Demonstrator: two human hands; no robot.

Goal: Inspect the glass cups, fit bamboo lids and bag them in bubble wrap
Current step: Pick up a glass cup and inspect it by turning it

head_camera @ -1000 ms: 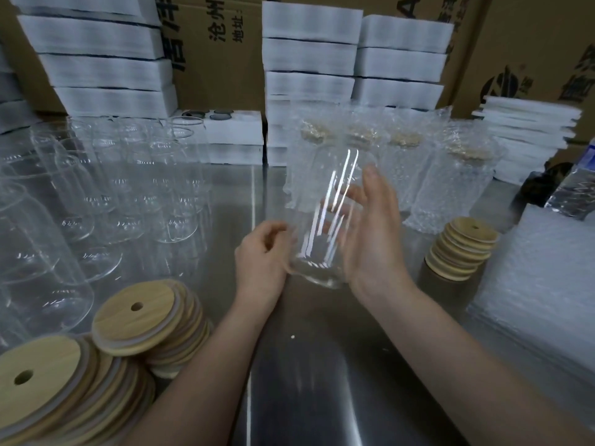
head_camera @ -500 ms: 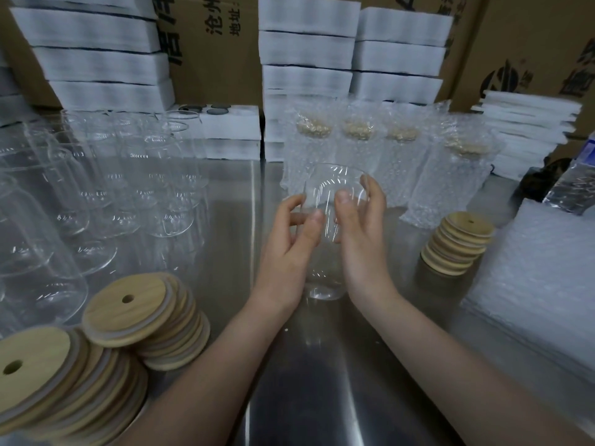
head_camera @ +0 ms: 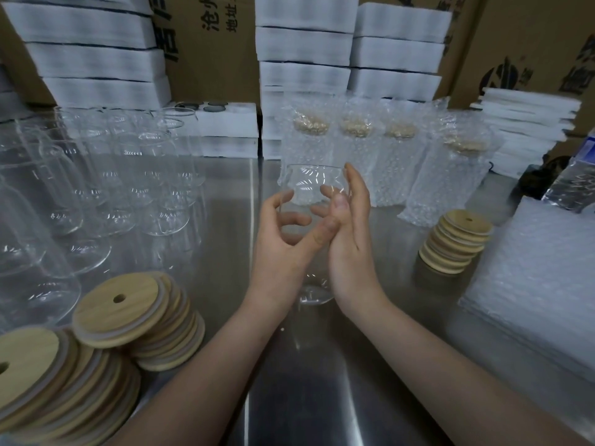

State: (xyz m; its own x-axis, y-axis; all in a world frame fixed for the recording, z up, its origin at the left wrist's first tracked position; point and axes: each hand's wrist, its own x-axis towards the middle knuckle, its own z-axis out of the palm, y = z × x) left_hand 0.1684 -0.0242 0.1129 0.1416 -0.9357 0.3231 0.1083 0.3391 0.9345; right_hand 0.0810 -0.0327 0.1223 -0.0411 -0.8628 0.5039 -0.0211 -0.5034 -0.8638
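I hold a clear glass cup (head_camera: 310, 181) upright between both hands above the steel table (head_camera: 322, 397). My left hand (head_camera: 283, 239) curls its fingers and thumb round the cup's left side. On the right side my right hand (head_camera: 349, 239) lies with its fingers mostly straight and its thumb on the glass. Stacks of bamboo lids (head_camera: 128, 312) with straw holes lie at the front left, and a smaller lid stack (head_camera: 455, 243) sits at the right. Several cups bagged in bubble wrap (head_camera: 360, 156) stand behind my hands.
Many bare glass cups (head_camera: 96, 188) crowd the left of the table. A pile of bubble wrap bags (head_camera: 541, 284) lies at the right edge. White foam trays (head_camera: 306, 46) and cardboard boxes (head_camera: 521, 37) are stacked along the back. A plastic bottle (head_camera: 576, 185) lies far right.
The cup has come from a tilt to upright and lower between my hands. My left hand moved from the cup's base up to its side. The right thumb came onto the glass.
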